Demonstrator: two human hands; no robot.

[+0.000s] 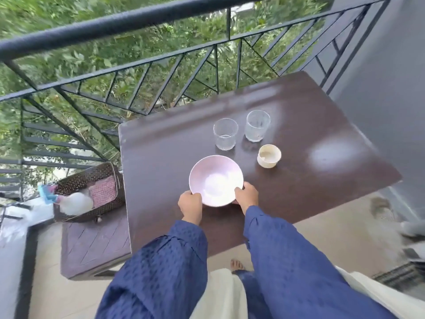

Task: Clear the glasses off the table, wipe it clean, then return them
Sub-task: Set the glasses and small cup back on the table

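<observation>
Left hand (190, 204), right hand (247, 195) grip pale pink round bowl (216, 178) at dark brown desk (161, 157). Left clear glass tumbler (225, 134), right clear glass tumbler (257, 125) uncleared; wiping, return pending.

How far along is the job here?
Nothing looks finished. The left hand and right hand grip the pink bowl at the table's near edge. Two glasses and a small cup stand on the table; cloth and spray bottle sit in the basket. Clearing, wiping, returning appear left.
</observation>
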